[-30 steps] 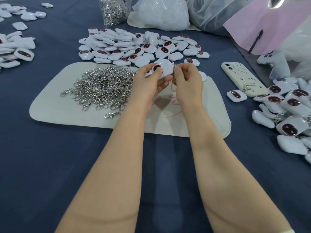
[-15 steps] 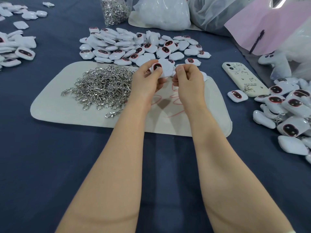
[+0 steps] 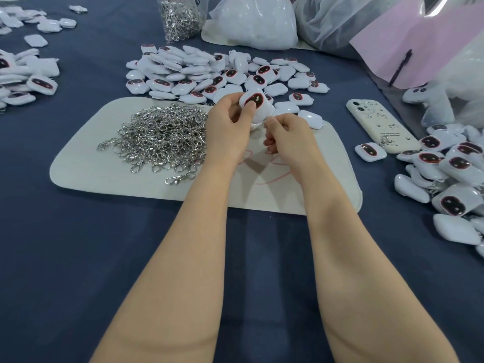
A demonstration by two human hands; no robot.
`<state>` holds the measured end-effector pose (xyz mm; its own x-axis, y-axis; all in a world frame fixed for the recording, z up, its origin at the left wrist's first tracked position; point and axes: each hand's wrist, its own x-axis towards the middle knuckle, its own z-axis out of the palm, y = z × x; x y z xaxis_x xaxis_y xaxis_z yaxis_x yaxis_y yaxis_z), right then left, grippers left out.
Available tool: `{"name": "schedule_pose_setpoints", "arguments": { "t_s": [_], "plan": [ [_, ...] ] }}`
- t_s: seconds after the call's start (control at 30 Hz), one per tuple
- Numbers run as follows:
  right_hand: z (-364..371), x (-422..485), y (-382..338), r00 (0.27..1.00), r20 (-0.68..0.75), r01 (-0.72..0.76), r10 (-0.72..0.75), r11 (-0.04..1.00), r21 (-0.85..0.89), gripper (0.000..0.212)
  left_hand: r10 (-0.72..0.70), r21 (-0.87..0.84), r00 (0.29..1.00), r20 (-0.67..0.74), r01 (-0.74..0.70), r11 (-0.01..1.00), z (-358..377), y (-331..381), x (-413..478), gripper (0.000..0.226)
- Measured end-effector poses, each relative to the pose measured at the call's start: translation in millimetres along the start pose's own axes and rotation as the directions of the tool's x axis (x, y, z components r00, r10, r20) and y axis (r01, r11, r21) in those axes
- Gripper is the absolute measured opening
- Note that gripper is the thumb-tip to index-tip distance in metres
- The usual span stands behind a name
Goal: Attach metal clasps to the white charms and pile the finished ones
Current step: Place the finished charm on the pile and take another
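1. Fingers point(image 3: 247, 111) of left hand point(image 3: 230, 124) pinch white rounded charm w/ dark oval face point(image 3: 255, 102), raised above pale mat point(image 3: 86, 169); steadies it for clasping, I judge.
2. Right hand point(image 3: 290, 137) fingers curl tight at charm's lower edge, pinching small metal clasp point(image 3: 265, 124); mostly hidden.
3. Heap of loose silver clasps point(image 3: 167, 134) lies beside left hand for quick reach; clasped-charm pile point(image 3: 450, 169) sits right on blue surface point(image 3: 78, 258).

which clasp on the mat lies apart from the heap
The single clasp just nearer the camera than the heap, lying alone on bare mat; the rest are tangled together.

Right hand point(image 3: 289, 136) hides most of clasp point(image 3: 265, 124); charm pile point(image 3: 457, 166) cropped.
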<state>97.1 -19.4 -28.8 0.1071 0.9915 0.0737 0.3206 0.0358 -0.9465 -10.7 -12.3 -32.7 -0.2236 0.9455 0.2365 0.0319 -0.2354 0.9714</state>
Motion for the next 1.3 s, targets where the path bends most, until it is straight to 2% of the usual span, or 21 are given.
{"name": "schedule_pose_setpoints", "arguments": {
  "t_s": [0.17,0.23,0.33,0.47,0.6,0.77,0.93,1.0,1.07,1.17,1.3],
  "plan": [
    [1,0,0,1.000,0.015,-0.007,0.007,1.000,-0.017,0.016,0.018,0.071,0.999,-0.036,-0.016,0.997,-1,-1,0,0.008],
    [4,0,0,1.000,-0.022,0.001,-0.001,1.000,-0.004,0.013,0.036,0.130,0.998,-0.046,-0.029,0.991,-2,-2,1,0.006],
    [6,1,0,0.992,-0.098,0.079,-0.080,0.997,-0.005,0.013,0.034,0.219,0.999,0.018,-0.037,0.975,2,-2,0,0.013],
    [3,2,0,0.983,-0.131,0.129,-0.129,0.992,-0.006,0.016,0.031,0.291,0.991,0.133,-0.069,0.954,7,-1,-4,0.020],
    [2,4,3,0.980,-0.148,0.138,-0.136,0.990,0.001,0.014,0.077,0.316,0.983,0.169,-0.128,0.940,4,1,-5,0.022],
    [8,4,4,0.960,-0.203,0.177,-0.191,0.980,-0.086,0.007,0.100,0.323,0.981,0.168,-0.151,0.934,3,4,-7,0.018],
    [7,4,2,0.977,-0.159,0.146,-0.140,0.989,0.023,0.029,0.024,0.200,0.996,0.087,-0.041,0.979,6,6,-6,0.021],
    [6,4,1,0.986,-0.120,0.124,-0.117,0.991,0.050,0.036,-0.020,0.126,0.998,0.054,0.013,0.992,5,5,-5,0.015],
    [6,2,-1,0.992,-0.057,0.115,-0.113,0.993,0.021,0.028,-0.074,0.045,0.997,-0.007,0.074,0.996,2,5,-3,0.014],
    [8,-1,0,0.997,0.022,0.073,-0.075,0.994,0.082,0.005,-0.180,-0.097,0.981,-0.074,0.172,0.980,-1,4,1,0.022],
    [8,-1,3,0.997,-0.041,0.062,-0.059,0.996,0.060,0.006,-0.251,-0.197,0.965,-0.081,0.231,0.953,-3,3,2,0.012]
  ]
}}
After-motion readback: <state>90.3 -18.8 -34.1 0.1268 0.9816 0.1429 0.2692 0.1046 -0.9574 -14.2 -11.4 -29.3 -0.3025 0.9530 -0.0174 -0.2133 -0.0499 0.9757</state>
